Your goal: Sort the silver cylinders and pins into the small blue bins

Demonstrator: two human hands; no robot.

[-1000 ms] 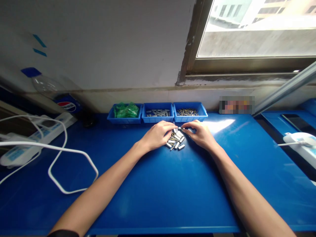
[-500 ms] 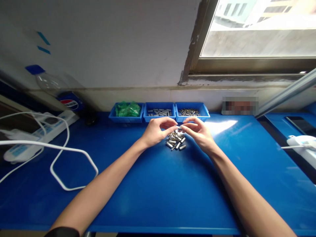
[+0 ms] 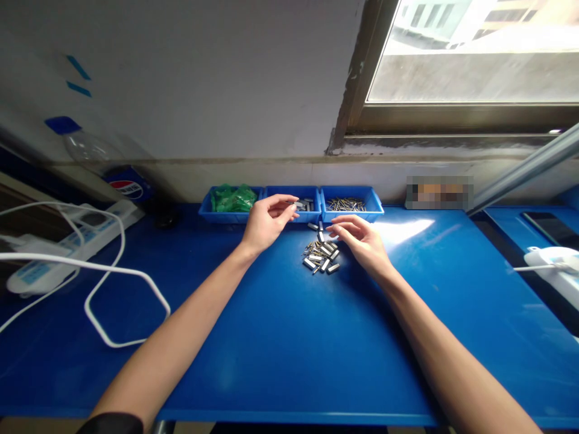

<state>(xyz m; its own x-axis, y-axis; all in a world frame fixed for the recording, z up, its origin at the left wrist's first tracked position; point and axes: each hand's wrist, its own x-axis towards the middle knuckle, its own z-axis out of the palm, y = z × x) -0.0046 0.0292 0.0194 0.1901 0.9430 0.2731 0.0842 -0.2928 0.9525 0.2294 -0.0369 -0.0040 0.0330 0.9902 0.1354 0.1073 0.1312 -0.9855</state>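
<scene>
My left hand is over the front of the middle blue bin, its thumb and forefinger slightly apart. Grey metal sleeves lie in that bin, partly hidden by the fingers. To the right, my right hand hovers above the table with loosely curled fingers apart, nothing visible in them. Close to its fingertips are a few short metal pieces. Nearer to me lies a heap of silver sleeves and thin brass-coloured pins.
A left bin holds green plastic; a right bin holds many thin metal pins. White cables and a power strip lie at left, beside a plastic bottle. A phone and a white device are at right.
My hands have parted: the left has moved back and left to the middle bin, while the right stays nearly in place. Metal pieces behind the heap are now uncovered.
</scene>
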